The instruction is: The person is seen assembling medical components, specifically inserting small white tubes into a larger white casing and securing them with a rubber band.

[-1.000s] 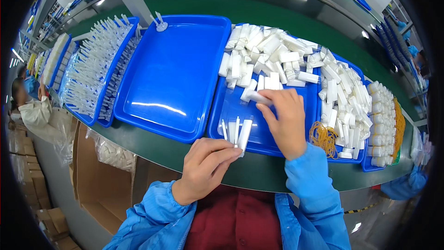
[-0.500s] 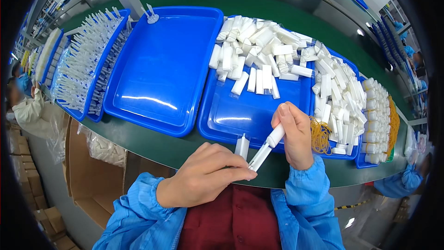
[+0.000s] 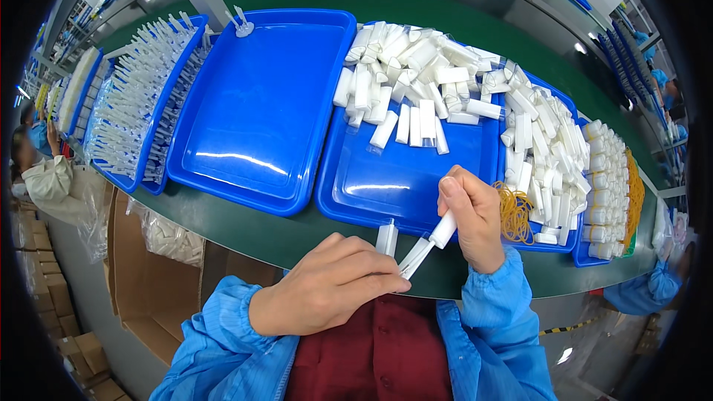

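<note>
Drawn toward six o'clock since earlier, the right hand grips a white roll at two o'clock from the left hand, which pinches slim white strips; best keep them aligned.

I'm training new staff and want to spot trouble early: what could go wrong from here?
The slim white piece pinched in the left hand could slip and fall, being close to the near edge of the table. The loose rubber bands beside the right hand might snag on it. The loosely heaped white packets could slide if the tray is knocked.
</note>
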`<state>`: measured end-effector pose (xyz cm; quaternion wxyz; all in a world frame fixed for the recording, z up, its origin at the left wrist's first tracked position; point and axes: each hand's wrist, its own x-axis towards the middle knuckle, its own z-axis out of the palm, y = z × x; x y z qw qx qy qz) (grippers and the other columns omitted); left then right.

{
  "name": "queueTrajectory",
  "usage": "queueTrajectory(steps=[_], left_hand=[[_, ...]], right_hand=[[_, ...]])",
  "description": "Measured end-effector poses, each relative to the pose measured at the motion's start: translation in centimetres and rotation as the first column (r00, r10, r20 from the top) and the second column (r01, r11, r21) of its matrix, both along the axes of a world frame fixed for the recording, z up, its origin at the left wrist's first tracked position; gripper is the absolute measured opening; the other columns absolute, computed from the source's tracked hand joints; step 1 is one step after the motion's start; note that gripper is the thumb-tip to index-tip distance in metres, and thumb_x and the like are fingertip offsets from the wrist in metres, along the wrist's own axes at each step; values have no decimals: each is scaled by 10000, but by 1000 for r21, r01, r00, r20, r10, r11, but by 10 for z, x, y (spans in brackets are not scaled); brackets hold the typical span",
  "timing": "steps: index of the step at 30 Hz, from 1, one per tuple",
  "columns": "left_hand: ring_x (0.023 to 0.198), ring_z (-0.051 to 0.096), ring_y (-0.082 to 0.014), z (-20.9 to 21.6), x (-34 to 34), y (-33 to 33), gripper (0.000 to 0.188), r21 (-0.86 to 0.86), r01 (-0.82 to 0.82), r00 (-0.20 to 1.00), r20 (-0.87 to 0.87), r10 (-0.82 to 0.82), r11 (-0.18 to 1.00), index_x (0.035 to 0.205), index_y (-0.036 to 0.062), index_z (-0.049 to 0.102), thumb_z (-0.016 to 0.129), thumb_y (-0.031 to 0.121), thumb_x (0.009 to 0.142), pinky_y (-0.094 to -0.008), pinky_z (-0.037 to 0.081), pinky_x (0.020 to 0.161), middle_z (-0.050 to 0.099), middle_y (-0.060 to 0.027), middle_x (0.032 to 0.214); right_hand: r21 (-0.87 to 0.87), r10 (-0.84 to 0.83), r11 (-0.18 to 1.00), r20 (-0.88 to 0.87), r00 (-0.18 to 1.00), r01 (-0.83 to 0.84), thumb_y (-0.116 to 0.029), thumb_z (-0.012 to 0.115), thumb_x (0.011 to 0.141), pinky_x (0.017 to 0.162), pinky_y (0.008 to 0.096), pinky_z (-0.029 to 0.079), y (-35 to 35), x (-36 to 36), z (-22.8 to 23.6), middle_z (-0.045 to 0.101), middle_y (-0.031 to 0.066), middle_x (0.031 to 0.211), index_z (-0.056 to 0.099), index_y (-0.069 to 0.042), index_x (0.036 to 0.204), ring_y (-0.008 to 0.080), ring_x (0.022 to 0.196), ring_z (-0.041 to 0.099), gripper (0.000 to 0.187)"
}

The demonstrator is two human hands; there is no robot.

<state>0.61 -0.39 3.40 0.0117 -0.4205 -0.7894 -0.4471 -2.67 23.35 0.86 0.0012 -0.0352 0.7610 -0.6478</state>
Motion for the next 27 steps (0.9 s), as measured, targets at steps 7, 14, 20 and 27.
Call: queueTrajectory(steps=[7, 14, 20, 27], left_hand=[[850, 634, -185, 0, 1, 2, 325, -6, -18, 1000, -4, 18, 1000, 1020, 130, 760, 744, -12, 728, -303, 425, 691, 696, 9, 1021], [893, 632, -214, 2, 7, 1, 317, -18, -45, 997, -58, 44, 999, 1027, 124, 755, 738, 20, 728, -317, 469, 754, 685, -12, 1041], [906, 643, -224, -6, 3, 4, 322, 13, -34, 982, -185, 35, 999, 1054, 93, 724, 746, 45, 737, -336, 483, 730, 671, -59, 1077], [810, 682, -231, -21, -1, -1, 327, 75, -201, 939, -269, 214, 977, 1021, 96, 681, 826, 86, 729, -339, 480, 674, 695, -88, 990]], right_hand=[[9, -29, 1000, 51, 998, 29, -250, 605, 1004, 618, 275, 355, 1, 3, 1, 516, 5, 682, 582, -37, 702, 96, 659, 447, 370], [257, 115, 966, -282, 952, -41, -127, 665, 919, 715, 345, 377, 1, 6, 4, 536, 53, 696, 592, -58, 676, 210, 717, 485, 263], [239, 84, 971, -399, 913, 15, -97, 699, 886, 834, 395, 426, -18, 15, 3, 570, 56, 750, 581, -66, 702, 240, 790, 550, 221], [178, 85, 984, -445, 892, -5, -81, 650, 912, 916, 424, 430, -33, 17, 0, 606, 49, 814, 619, -65, 790, 261, 848, 587, 127]])
